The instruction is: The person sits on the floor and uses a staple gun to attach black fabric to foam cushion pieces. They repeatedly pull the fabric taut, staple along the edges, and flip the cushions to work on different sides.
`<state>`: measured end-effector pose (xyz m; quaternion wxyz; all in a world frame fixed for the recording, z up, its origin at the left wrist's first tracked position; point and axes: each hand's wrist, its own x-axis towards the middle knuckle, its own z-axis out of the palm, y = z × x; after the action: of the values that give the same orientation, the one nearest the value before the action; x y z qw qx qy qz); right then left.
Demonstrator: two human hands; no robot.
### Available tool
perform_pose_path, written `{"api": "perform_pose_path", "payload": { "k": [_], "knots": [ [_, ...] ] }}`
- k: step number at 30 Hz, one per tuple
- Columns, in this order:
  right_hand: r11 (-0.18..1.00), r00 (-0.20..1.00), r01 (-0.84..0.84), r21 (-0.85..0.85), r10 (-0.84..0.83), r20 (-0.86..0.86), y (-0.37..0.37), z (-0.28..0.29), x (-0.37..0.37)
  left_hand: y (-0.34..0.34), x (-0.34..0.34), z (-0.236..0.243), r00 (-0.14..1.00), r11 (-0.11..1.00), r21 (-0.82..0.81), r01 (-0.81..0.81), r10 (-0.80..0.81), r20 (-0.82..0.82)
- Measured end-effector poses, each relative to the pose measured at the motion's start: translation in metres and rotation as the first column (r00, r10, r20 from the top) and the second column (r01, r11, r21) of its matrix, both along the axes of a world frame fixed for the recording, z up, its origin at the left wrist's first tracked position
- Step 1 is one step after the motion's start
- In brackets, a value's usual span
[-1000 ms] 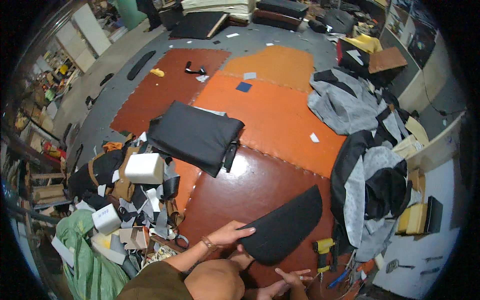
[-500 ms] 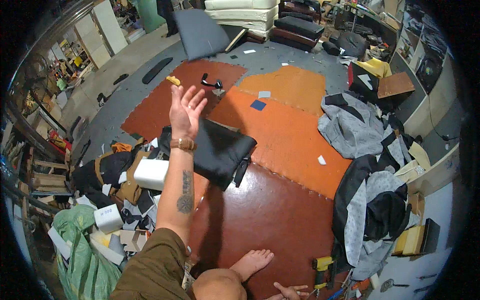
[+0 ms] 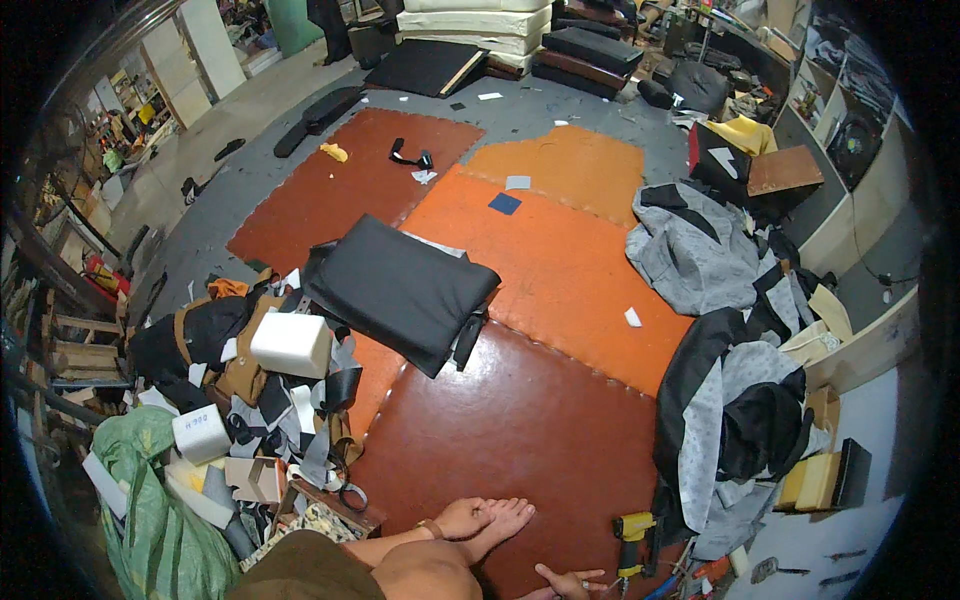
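Observation:
My left hand (image 3: pixel 463 518) is at the lower middle, its fingers curled against my bare foot (image 3: pixel 508 518) on the dark red mat (image 3: pixel 500 420); what is under them is hidden. My right hand (image 3: pixel 568 585) is low at the bottom edge, fingers apart, beside a yellow-and-black pneumatic tool (image 3: pixel 630 540) with a hose. Ahead of me lies a folded black padded piece (image 3: pixel 400 290). Beyond it, long black pieces (image 3: pixel 320 115) lie on the grey floor, left of the stacked cushions.
A heap of scraps (image 3: pixel 230 350), white blocks (image 3: pixel 288 343) and a green sack (image 3: pixel 140 500) crowd the left. Grey-and-black fabric (image 3: pixel 700 440) and boxes (image 3: pixel 780 170) line the right. Cream cushions (image 3: pixel 470 30) are stacked at the back, near a standing person's dark legs (image 3: pixel 328 30).
The black curved piece held by my left hand was let go, flew forward and now lies on the far floor. My left arm has dropped back from its outstretched reach to my foot.

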<state>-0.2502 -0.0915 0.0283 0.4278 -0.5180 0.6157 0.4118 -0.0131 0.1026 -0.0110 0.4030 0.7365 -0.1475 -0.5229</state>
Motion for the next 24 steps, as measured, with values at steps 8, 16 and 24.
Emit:
{"api": "perform_pose_path", "payload": {
  "k": [8, 16, 24],
  "knots": [
    [1.000, 1.000, 0.010, -0.001, -0.010, 0.012, -0.002, -0.002, -0.003, -0.015, 0.125, 0.007, 0.888, 0.892, -0.025, -0.452, 0.447, -0.104],
    [1.000, 1.000, 0.027, -0.003, -0.027, 0.001, -0.001, -0.002, -0.010, -0.054, 0.308, 0.016, 0.339, 0.319, -0.146, -0.936, 0.930, -0.144],
    [0.998, 0.998, 0.066, -0.001, -0.066, -0.008, 0.004, 0.001, -0.016, -0.055, 0.343, 0.012, 0.407, 0.407, 0.015, -0.913, 0.913, -0.010]
  ]
}}
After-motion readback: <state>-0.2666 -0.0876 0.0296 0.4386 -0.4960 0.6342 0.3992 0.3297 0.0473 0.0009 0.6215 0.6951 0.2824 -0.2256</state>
